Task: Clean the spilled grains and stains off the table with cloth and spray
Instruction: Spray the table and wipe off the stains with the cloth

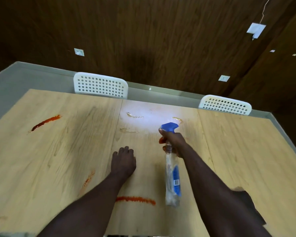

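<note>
Clear blue-triggered plastic spray bottle [173, 178] gripped by right hand [173, 142]; left hand [124, 162] on pale wooden table [46, 161], curl unclear. Risk: mist misses near red streak [135, 199].

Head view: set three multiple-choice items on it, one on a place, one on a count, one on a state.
1. The left hand rests on: A the table; B the floor; C a shelf.
2. White chairs behind the far edge: A one; B two; C four.
3. The right hand: A lies flat; B grips the spray bottle; C hangs empty.
Key: A, it sits on the wooden top. B, two perforated backs show. B, its fingers wrap the bottle's neck.
</note>
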